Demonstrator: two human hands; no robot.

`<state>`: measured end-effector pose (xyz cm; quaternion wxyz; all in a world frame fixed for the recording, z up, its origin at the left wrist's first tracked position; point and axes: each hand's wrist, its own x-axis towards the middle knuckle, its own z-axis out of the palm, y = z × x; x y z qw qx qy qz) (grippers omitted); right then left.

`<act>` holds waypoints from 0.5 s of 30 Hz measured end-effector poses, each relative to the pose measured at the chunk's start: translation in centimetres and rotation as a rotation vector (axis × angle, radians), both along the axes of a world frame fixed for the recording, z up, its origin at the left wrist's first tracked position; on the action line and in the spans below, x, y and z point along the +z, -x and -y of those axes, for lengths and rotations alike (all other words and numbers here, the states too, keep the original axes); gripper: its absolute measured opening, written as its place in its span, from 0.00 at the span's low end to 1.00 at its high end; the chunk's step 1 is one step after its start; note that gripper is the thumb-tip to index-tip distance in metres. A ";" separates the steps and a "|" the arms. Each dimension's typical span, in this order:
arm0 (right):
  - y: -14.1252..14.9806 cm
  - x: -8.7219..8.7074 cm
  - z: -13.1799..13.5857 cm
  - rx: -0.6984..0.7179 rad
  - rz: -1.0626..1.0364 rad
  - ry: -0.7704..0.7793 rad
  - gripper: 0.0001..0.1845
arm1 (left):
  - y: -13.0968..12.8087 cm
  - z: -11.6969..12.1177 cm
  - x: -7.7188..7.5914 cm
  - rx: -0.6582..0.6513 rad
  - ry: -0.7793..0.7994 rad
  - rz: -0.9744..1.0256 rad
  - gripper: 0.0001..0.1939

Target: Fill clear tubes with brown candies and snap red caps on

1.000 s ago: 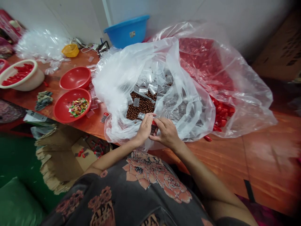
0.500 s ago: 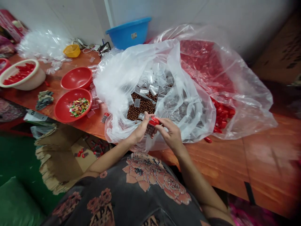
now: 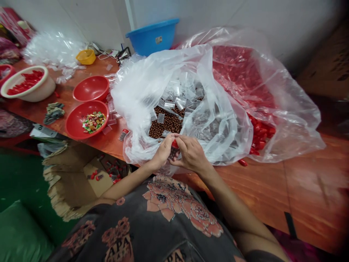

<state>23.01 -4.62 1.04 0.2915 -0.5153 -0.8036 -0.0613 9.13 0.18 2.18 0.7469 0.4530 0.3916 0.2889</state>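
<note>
Between my two hands is a small clear container [image 3: 173, 154] with brown balls inside and a red cap [image 3: 175, 144] on top. My left hand [image 3: 163, 152] is closed around its left side. Thumb and fingers of my right hand [image 3: 192, 152] press on the cap and right side, hiding much of it. Just beyond lies an open white plastic bag [image 3: 140, 87] with brown chocolate-like balls [image 3: 165, 125] and clear empty containers [image 3: 180, 89] in it. A filled, red-capped container [image 3: 123, 135] lies on the table left of the bag.
Red bowls [image 3: 91, 88] stand to the left, one with wrapped candies [image 3: 94, 122]. Farther left is a white basin [image 3: 40, 87] of red pieces. A clear bag [image 3: 294, 120] of red caps lies right. A cardboard box [image 3: 68, 182] with filled containers sits below the table edge.
My right hand has closed in over the red cap, fingertips now meeting my left hand's. The container is more covered than before. The view has shifted slightly.
</note>
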 end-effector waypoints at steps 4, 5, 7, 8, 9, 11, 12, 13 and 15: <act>0.9 -0.6 0.0 0.012 0.010 -0.039 0.34 | 0.6 0.7 -0.3 0.003 -0.032 -0.029 0.20; 1.2 -0.5 0.2 -0.003 0.005 -0.024 0.35 | 0.9 0.7 -0.2 -0.001 -0.056 -0.032 0.20; 1.5 0.3 0.6 -0.039 -0.022 0.036 0.38 | 2.3 0.0 0.4 0.069 -0.172 -0.075 0.17; 1.2 0.9 0.9 -0.060 -0.056 0.065 0.40 | 3.4 -0.7 0.7 0.164 -0.271 -0.136 0.16; 0.5 1.4 1.3 -0.101 -0.114 0.085 0.42 | 4.8 -1.6 0.9 0.286 -0.381 -0.217 0.14; -2.2 1.8 2.3 -0.269 -0.307 0.043 0.43 | 8.3 -4.1 1.0 0.564 -0.593 -0.408 0.12; -4.2 1.6 2.8 -0.418 -0.422 -0.006 0.40 | 10.3 -5.5 0.7 0.640 -0.638 -0.462 0.11; -6.6 1.1 3.2 -0.578 -0.519 -0.123 0.35 | 12.4 -6.9 0.2 0.691 -0.652 -0.494 0.10; -12.2 -0.7 4.1 -0.893 -0.595 -0.339 0.25 | 16.0 -9.5 -1.4 0.707 -0.694 -0.659 0.09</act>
